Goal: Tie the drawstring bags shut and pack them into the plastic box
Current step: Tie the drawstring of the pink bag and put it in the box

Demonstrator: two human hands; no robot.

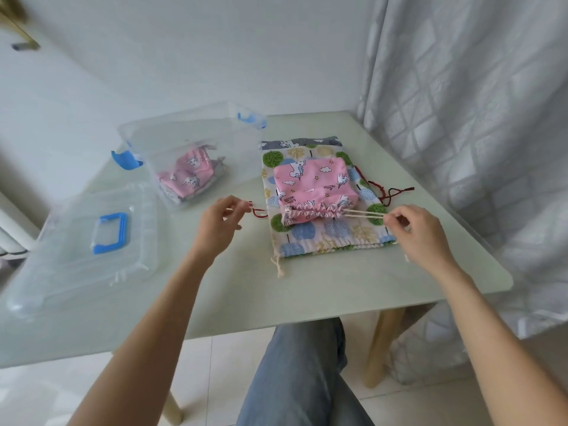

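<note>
Denim-clad knees (302,373) sit under the pale surface (322,290) while both hands work a pink bag (312,187). Right hand (419,233) pinches the cream cords (364,214) drawn from the bag's puckered mouth; left hand (219,224) pinches a cord end on the other side, fingers curled. That mouth looks cinched but not yet knotted. Pink bag lies on a larger tree-print bag (310,238), flat and apparently untied, with a grey one (299,143) peeking out beyond. To the left rests the lid (76,247); past it the clear box (196,149) already holds at least one pink bag (187,176). By my reckoning, roughly three bags remain to tie and pack.
</note>
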